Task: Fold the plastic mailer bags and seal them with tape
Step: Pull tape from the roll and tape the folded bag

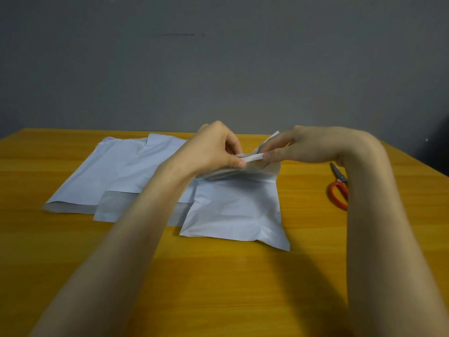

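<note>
Left hand [213, 148] and right hand [300, 147] each pinch one end of a narrow white strip [254, 157] just above the raised flap of a white plastic mailer bag [238, 210] on the yellow wooden table [218, 276]. Other flat white mailer bags [116, 171] overlap at its left. Red-handled scissors [339, 188] lie to the right.

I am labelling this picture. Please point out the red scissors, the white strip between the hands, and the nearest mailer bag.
red scissors [338, 172]: head view, on the grey blades.
white strip [254, 157]: head view, on its middle.
nearest mailer bag [233, 210]: head view, on its flat white middle.
</note>
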A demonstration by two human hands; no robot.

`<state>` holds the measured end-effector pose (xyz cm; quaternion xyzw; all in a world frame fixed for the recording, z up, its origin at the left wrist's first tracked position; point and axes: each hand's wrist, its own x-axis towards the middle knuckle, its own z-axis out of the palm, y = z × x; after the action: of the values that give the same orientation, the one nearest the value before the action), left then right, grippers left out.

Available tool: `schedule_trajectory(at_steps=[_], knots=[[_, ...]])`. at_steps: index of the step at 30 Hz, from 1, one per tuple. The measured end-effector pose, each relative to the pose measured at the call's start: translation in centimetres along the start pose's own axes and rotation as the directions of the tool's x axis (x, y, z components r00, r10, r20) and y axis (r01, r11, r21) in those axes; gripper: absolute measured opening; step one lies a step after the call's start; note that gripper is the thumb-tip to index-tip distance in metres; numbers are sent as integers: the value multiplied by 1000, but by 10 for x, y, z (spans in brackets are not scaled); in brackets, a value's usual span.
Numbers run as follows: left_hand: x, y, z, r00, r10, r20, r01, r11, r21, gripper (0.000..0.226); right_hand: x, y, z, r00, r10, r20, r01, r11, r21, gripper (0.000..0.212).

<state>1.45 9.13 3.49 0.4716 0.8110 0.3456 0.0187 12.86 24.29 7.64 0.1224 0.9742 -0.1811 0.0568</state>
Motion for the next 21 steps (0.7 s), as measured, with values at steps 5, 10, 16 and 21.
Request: schedule_trajectory(at_steps=[5,10,16,21], knots=[[0,1,-1,998,31,60,-36,996,86,15,-1,-2,1,1000,1,16,-1,1000,4,17],[-2,-3,-6,986,36,162,-52,994,97,13,-2,-3,1,999,26,25,-25,999,-39,28],[-4,-1,-9,958,54,283,-70,996,49,25,-8,-5,-2,995,65,75,-57,993,-99,42],[-7,-1,-10,925,86,369,-105,994,30,31,-14,-5,-3,983,55,176,-36,994,-108,53]])
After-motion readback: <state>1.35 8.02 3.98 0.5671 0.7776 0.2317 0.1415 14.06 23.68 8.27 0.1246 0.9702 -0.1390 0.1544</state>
